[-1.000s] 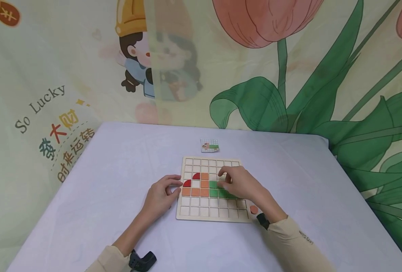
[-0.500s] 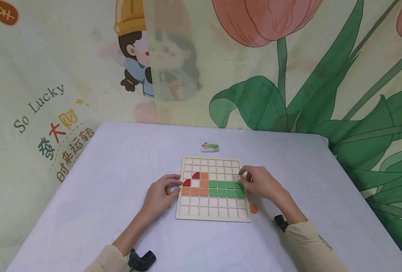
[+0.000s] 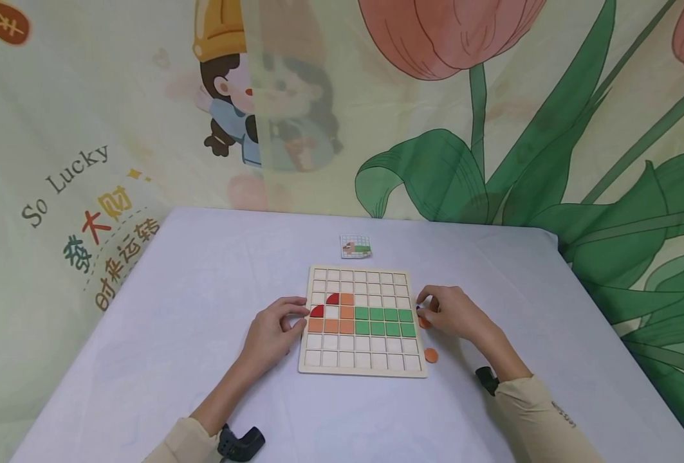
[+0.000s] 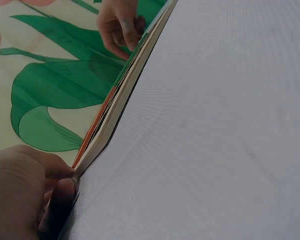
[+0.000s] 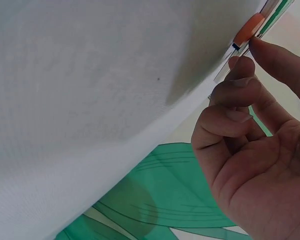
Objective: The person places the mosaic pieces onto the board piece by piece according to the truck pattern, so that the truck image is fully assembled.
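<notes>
A square wooden grid board (image 3: 361,363) lies on the table, with orange squares (image 3: 331,326), green squares (image 3: 378,321) and two red quarter-rounds (image 3: 316,312) set in its cells. At its left edge my left hand (image 3: 275,328) holds the board with thumb and fingertips; the left wrist view has these fingers at the board's corner. Just off the right edge, my right hand (image 3: 454,315) has curled fingers, with thumb and index pinching a small dark blue bit (image 5: 235,47), mostly hidden. An orange round piece (image 5: 249,29) sits right beside those fingertips.
Another orange round piece (image 3: 431,355) lies by the board's lower right side. Beyond the board is a small picture card (image 3: 356,247) with a coloured grid pattern. White cloth (image 3: 231,270) covers the table, and a printed curtain (image 3: 307,96) hangs behind.
My right hand has moved right, from over the green squares to just past the board's right edge. Green squares and an orange piece beside the board now show. My left hand stays put.
</notes>
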Tool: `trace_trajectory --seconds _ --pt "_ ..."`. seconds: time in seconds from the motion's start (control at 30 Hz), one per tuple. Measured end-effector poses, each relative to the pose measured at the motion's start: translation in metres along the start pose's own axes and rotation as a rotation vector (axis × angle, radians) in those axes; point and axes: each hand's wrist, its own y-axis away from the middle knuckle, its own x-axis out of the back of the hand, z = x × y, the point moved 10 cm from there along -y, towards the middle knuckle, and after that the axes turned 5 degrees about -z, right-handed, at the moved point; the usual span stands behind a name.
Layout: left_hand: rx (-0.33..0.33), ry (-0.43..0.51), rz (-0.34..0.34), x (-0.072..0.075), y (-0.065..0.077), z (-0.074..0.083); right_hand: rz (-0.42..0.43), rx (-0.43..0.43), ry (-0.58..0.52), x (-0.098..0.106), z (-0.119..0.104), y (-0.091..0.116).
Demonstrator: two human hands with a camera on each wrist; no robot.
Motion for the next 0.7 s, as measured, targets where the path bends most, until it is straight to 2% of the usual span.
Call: trace_trajectory --seconds 0.33,0.7 --pt "-0.001 0.006 -0.002 -0.0005 0.0003 -0.0002 0.007 0.007 0.011 -0.0010 0.0001 -0.0013" --pt "-0.011 -0.010 0.010 0.0010 0.0008 0.0017 0.006 -0.050 0.013 -0.0003 0.0067 -0.0011"
